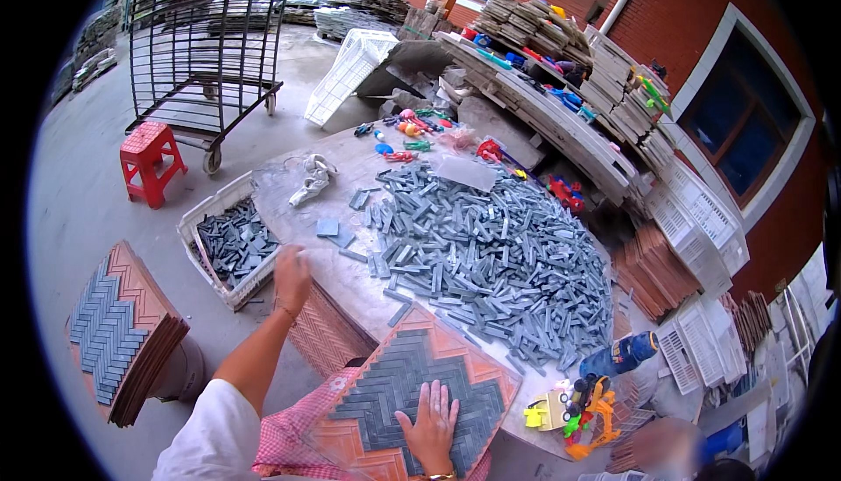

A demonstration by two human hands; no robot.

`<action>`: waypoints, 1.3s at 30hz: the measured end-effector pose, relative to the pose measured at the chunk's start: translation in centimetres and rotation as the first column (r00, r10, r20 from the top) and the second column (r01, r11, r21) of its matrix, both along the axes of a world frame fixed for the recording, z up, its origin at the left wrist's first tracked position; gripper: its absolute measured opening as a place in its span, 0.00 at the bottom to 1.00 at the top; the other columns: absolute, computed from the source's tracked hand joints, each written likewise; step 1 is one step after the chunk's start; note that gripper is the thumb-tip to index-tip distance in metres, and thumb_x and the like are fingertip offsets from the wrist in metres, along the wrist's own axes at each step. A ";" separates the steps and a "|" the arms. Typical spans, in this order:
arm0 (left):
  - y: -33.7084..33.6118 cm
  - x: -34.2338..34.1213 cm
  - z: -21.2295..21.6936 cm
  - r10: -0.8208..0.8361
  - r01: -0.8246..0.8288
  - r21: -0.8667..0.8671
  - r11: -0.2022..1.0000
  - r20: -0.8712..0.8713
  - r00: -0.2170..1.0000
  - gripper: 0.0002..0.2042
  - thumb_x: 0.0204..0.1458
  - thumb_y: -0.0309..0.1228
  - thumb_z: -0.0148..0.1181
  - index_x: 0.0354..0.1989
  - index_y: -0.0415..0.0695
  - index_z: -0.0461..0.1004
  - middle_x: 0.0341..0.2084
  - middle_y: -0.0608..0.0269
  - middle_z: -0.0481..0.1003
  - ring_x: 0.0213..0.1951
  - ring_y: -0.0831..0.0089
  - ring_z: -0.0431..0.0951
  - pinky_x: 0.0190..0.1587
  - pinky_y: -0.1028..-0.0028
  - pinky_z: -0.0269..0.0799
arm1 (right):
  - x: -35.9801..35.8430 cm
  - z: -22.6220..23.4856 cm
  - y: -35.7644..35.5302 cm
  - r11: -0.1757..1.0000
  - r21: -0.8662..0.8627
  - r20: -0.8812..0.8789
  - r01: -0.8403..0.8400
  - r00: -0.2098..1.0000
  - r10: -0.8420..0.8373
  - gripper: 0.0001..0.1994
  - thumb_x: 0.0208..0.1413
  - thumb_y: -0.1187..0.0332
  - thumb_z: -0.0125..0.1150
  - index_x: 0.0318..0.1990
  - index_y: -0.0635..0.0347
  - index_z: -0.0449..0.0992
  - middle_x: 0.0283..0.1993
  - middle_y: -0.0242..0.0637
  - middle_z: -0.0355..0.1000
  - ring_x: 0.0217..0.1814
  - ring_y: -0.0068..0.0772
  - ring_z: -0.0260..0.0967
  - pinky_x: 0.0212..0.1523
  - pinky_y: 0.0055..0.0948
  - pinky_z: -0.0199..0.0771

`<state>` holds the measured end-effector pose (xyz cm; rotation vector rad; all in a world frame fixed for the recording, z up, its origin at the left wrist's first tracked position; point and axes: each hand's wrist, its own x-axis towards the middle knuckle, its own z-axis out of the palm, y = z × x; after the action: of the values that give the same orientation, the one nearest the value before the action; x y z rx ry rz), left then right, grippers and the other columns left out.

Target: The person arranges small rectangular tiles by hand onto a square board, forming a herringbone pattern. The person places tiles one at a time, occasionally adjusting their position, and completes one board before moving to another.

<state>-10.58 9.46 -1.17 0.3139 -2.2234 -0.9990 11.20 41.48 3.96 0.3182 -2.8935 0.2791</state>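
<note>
A pinkish-orange tray with zigzag grooves rests tilted over my lap. Narrow grey tile strips fill its middle in a herringbone pattern, while grooves at its edges show bare. My right hand lies flat on these strips with its fingers spread. Off to the left, my left hand is raised beside the near corner of a white plastic crate, which holds loose dark grey strips. Motion smears its fingers, so whether anything is in them cannot be made out.
A big heap of grey strips covers much of the table. Toys and a blue bottle are at its right. Filled trays are stacked at left, with a red stool and wheeled rack beyond.
</note>
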 end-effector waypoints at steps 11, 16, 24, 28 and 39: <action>8.1 5.5 -20.1 -0.206 -0.341 0.584 0.736 0.674 0.710 0.45 0.43 0.57 0.62 0.58 0.28 0.57 0.55 0.29 0.61 0.59 0.42 0.62 0.60 0.59 0.59 | -0.1 -0.1 0.0 0.998 -0.027 0.070 0.054 0.996 -0.052 0.36 0.52 0.47 0.54 0.61 0.66 0.60 0.64 0.54 0.57 0.69 0.54 0.49 0.66 0.58 0.38; 8.4 6.2 -21.3 -0.220 -0.362 0.628 0.689 0.657 0.721 0.48 0.43 0.57 0.63 0.61 0.27 0.53 0.56 0.30 0.60 0.60 0.45 0.61 0.60 0.60 0.59 | 0.4 2.6 -1.4 0.999 -0.009 0.063 0.043 0.997 -0.042 0.36 0.51 0.54 0.58 0.64 0.64 0.55 0.68 0.52 0.51 0.71 0.50 0.46 0.69 0.50 0.39; 7.2 7.6 -20.0 -0.246 -0.169 0.596 0.785 0.550 0.798 0.41 0.45 0.54 0.60 0.55 0.26 0.60 0.50 0.28 0.66 0.53 0.44 0.69 0.54 0.61 0.65 | 0.3 3.1 -1.5 0.999 0.029 0.103 0.045 0.993 -0.048 0.38 0.51 0.51 0.56 0.65 0.65 0.54 0.68 0.52 0.50 0.71 0.50 0.44 0.69 0.51 0.38; 6.7 8.3 -18.9 -0.204 -0.202 0.544 0.814 0.593 0.779 0.33 0.44 0.49 0.59 0.44 0.25 0.69 0.42 0.28 0.71 0.46 0.43 0.74 0.48 0.60 0.69 | 0.4 3.6 -1.5 0.997 0.025 0.135 0.076 0.988 -0.078 0.37 0.52 0.50 0.54 0.65 0.65 0.54 0.69 0.51 0.50 0.71 0.50 0.44 0.69 0.50 0.38; 3.8 7.9 -21.9 0.198 -0.564 0.394 0.725 0.666 0.719 0.17 0.41 0.30 0.52 0.37 0.28 0.74 0.37 0.36 0.75 0.44 0.43 0.75 0.46 0.58 0.71 | 0.0 0.1 -0.6 0.997 -0.078 0.040 0.015 0.999 -0.012 0.34 0.53 0.47 0.54 0.61 0.63 0.61 0.64 0.53 0.57 0.68 0.53 0.51 0.66 0.56 0.41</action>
<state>-2.64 13.28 -23.06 1.5194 -2.1188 -1.4418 11.18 40.89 4.07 0.2825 -2.9129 0.3997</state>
